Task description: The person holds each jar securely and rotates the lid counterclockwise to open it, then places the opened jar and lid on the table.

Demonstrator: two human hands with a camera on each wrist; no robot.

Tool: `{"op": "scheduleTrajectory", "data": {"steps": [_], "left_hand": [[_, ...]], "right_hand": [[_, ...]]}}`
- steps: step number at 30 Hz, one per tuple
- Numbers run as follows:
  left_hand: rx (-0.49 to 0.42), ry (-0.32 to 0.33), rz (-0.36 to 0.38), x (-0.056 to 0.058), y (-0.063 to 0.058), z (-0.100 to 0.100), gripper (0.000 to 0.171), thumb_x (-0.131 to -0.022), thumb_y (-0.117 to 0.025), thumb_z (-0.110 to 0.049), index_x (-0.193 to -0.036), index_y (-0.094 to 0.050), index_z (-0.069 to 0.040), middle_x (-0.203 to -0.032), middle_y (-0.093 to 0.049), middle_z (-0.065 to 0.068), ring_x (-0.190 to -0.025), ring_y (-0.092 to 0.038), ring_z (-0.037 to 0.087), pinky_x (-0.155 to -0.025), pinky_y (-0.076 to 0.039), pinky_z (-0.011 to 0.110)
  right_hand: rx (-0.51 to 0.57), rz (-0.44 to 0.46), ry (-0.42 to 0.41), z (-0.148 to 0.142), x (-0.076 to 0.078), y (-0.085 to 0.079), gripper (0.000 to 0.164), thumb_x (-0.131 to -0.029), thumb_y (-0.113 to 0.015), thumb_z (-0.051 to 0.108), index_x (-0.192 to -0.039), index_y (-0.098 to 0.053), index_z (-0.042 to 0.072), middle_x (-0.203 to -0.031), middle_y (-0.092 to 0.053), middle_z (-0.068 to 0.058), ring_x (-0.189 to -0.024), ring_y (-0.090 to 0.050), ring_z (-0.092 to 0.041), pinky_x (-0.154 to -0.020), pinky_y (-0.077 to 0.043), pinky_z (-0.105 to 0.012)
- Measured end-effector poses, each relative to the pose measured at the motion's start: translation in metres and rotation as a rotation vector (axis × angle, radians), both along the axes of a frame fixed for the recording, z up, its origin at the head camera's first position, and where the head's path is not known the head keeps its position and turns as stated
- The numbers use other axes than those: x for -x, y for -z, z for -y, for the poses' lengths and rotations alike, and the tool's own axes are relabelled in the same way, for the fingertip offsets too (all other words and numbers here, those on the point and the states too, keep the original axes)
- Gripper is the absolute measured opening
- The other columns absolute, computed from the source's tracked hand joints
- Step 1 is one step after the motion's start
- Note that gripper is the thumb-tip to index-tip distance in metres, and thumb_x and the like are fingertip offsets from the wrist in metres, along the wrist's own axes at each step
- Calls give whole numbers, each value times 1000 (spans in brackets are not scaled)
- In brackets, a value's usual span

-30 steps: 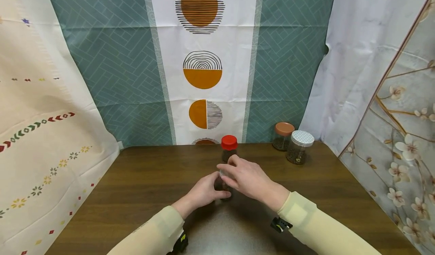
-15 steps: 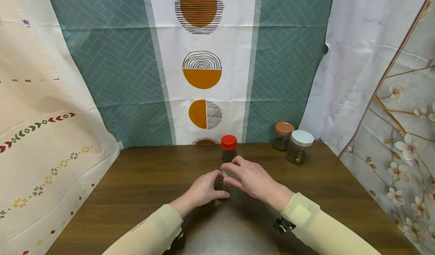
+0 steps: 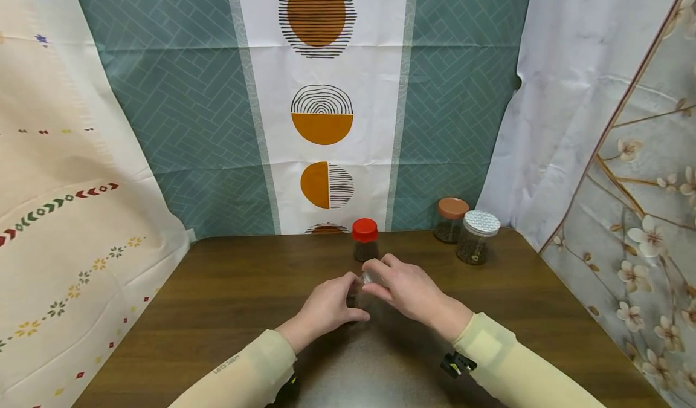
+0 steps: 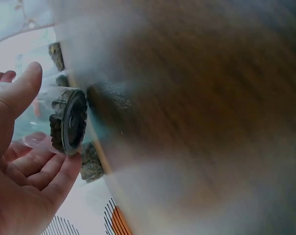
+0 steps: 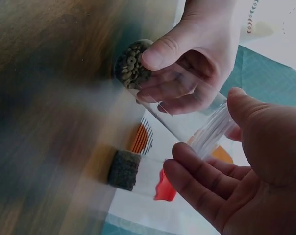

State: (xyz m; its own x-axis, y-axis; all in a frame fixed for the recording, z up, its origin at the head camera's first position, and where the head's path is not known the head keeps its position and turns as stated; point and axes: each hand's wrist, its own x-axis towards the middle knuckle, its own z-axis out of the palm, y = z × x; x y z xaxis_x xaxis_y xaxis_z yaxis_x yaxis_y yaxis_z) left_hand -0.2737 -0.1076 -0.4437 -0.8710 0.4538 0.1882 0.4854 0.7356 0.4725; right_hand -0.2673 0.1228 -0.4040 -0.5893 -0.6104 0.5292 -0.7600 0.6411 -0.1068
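Observation:
My left hand (image 3: 328,305) grips a clear jar (image 5: 175,105) around its side, thumb on one side and fingers on the other. Brown ring-shaped pieces (image 5: 131,66) lie in the bottom of the jar. In the left wrist view the dark base (image 4: 75,122) of the jar is visible. Compared with the red-lidded jar behind it, the held jar looks tilted. My right hand (image 3: 405,287) holds the clear ridged lid (image 5: 211,129) at the jar's top between thumb and fingers. Whether the lid is loose cannot be told.
Behind the hands stands a jar with a red lid (image 3: 365,231) and dark contents. At the back right are a jar with an orange-brown lid (image 3: 453,208) and one with a white patterned lid (image 3: 481,223). Patterned cloths hang around the wooden table (image 3: 244,275).
My right hand has shifted slightly to the right with its fingers at the lid. The left hand stays around the jar, which has tilted a little. The head view has shifted slightly.

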Motion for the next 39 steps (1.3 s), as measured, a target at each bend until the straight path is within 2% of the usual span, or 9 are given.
{"op": "scheduleTrajectory", "data": {"steps": [8, 14, 22, 31, 39], "left_hand": [[20, -41, -79, -5, 3, -4, 59, -83, -100, -38, -124, -68, -9, -107, -78, 2, -91, -73, 15, -79, -61, 38], [32, -54, -143, -8, 5, -6, 56, -83, -101, -38, -122, -71, -10, -102, -71, 0, -89, -68, 13, -76, -59, 34], [18, -47, -119, -8, 4, -7, 58, -82, -101, -39, -121, -69, -11, -106, -77, 3, -94, -74, 16, -80, -62, 36], [60, -47, -193, -8, 0, -8, 58, -80, -102, -38, -121, -73, -9, -98, -78, 0, -82, -70, 11, -74, -59, 34], [59, -49, -197, -9, 2, -8, 58, -82, -101, -37, -124, -72, -8, -103, -79, 2, -86, -73, 13, -77, -61, 35]], "right_hand": [[-8, 52, 49, -1, -1, -3, 34, -102, -81, 36, -128, -71, 15, -97, -64, 0, -72, -60, -13, -61, -53, -32], [-6, 95, 82, 3, -2, -8, 34, -101, -83, 36, -126, -71, 16, -93, -60, 2, -67, -54, -11, -58, -48, -29], [-29, 173, 148, 10, -5, -11, 34, -102, -82, 38, -125, -70, 16, -91, -59, 0, -67, -55, -13, -59, -49, -31], [-44, 177, 172, 9, -4, -13, 34, -102, -82, 38, -123, -69, 14, -87, -59, 0, -65, -55, -13, -57, -48, -30], [-54, 153, 159, 11, -4, -16, 35, -102, -82, 38, -123, -69, 13, -86, -58, -1, -63, -53, -14, -56, -47, -31]]}}
